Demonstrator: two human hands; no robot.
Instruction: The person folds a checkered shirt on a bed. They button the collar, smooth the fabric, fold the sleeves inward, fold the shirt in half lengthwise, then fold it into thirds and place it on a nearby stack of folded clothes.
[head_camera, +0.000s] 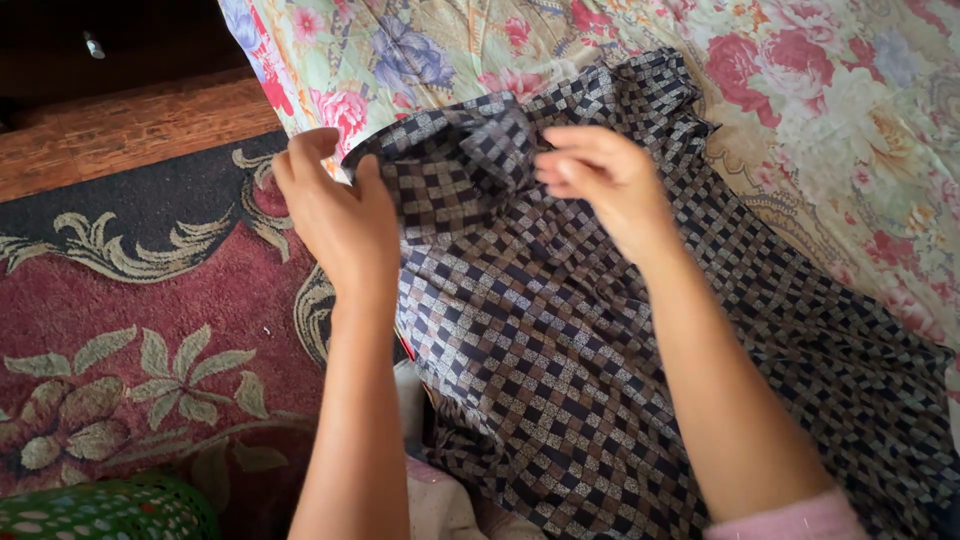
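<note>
A dark garment (560, 340) with a small checked pattern in navy, grey and brown lies spread over a flowered bedspread (820, 90). My left hand (335, 210) grips the garment's left upper edge, fingers curled around the cloth. Just to the right, my right hand (600, 175) pinches a raised fold near the garment's top. Both forearms reach in from the bottom of the view, and a pink sleeve cuff (800, 520) shows on my right arm.
A red and black rug (130, 320) with leaf patterns covers the floor on the left. Beyond it lies brown wooden flooring (130, 125). A green mesh basket (100, 510) sits at the bottom left corner. Pale cloth (430, 500) shows under the garment near the bottom.
</note>
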